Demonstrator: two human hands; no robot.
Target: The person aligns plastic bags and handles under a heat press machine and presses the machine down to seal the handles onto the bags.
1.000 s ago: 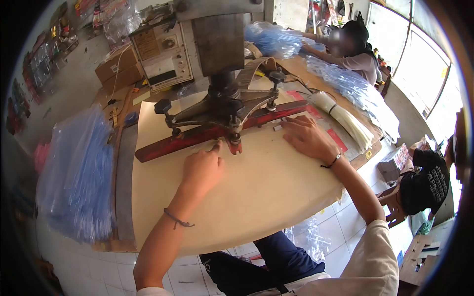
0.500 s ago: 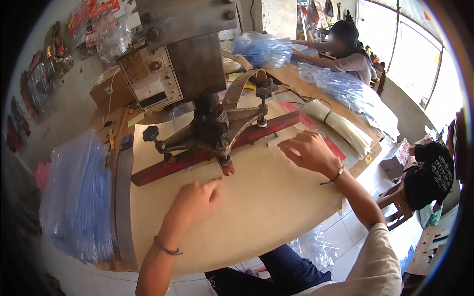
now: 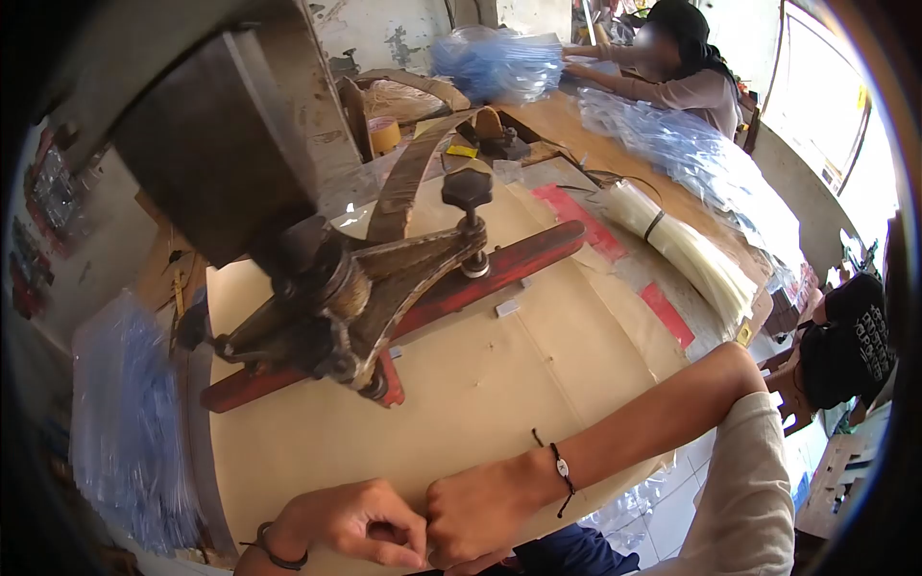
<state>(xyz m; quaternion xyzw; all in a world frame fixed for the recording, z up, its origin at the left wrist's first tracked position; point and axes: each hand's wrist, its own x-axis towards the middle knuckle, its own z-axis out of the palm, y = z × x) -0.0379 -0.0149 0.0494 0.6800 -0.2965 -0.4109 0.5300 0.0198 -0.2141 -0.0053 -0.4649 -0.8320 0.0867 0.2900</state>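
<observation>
Both hands meet close to my body, over the front edge of a tan sheet [image 3: 461, 413] covering the worktable. My left hand [image 3: 365, 523] is closed, thumb and fingertips curled together; what they pinch, if anything, is hidden. Right against it, my right hand [image 3: 485, 514] is closed with its back upward, so its fingertips are mostly out of sight. Farther in stands a press machine [image 3: 230, 144] with a long red bar [image 3: 490, 278] slanting over the sheet. A small white block [image 3: 507, 308] lies on the sheet beside the bar.
At the left is a stack of bluish clear plastic [image 3: 134, 422]. A banded bundle of pale plastic strips [image 3: 677, 245] lies at the right. Beyond it, a person [image 3: 696, 82] handles bluish plastic sheets [image 3: 499, 62]. Another person in a black cap [image 3: 845, 336] is at far right.
Both hands have moved from beside the red bar back toward my body and come together. My view has shifted, so the press looks larger and farther left.
</observation>
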